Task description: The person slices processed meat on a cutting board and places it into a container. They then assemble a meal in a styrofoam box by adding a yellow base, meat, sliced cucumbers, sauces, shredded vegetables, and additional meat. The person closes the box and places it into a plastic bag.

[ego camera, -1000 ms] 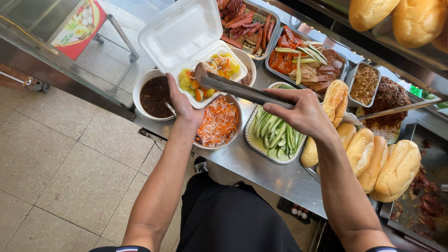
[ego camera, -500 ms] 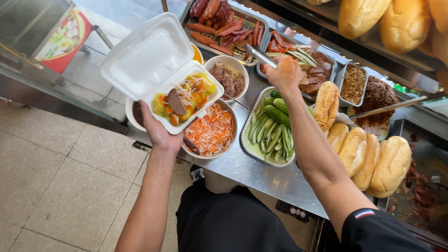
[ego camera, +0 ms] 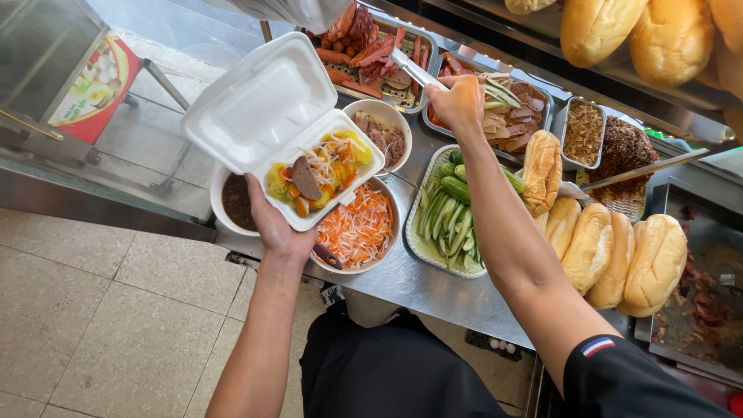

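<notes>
Holding a white foam box (ego camera: pixel 290 135) from underneath, the left hand (ego camera: pixel 272 224) has its fingers curled up around the near edge of the filled half, gripping it firmly. That half carries yellow rice or vegetables, pale shreds, bits of carrot and a brown slice of meat; the hinged lid stands open on the far side of the hand. Directly below the box, just under the left hand, a white bowl (ego camera: pixel 232 203) holds a dark brown sauce, and beside it to the right a metal bowl (ego camera: pixel 357 230) is full of shredded carrot and white radish, with a dark utensil handle resting on its near rim. Just beyond the box, a smaller bowl (ego camera: pixel 382 133) holds chopped brown meat.

The right hand (ego camera: pixel 457 101) is closed around the handles of metal tongs (ego camera: pixel 412 68), whose tips reach out past the hand over a tray of sausages (ego camera: pixel 371 54) and red meat strips. Immediately to the right of that hand sits a tray of sliced meats (ego camera: pixel 512 116). Nearer than the hand, under the forearm, a plate of cucumber spears (ego camera: pixel 447 217) rests on the steel tabletop (ego camera: pixel 402 279). Farther right lie bread rolls (ego camera: pixel 611 248), a small tin of fried shallots (ego camera: pixel 583 133) and a basket with dark shredded topping (ego camera: pixel 625 155).
</notes>
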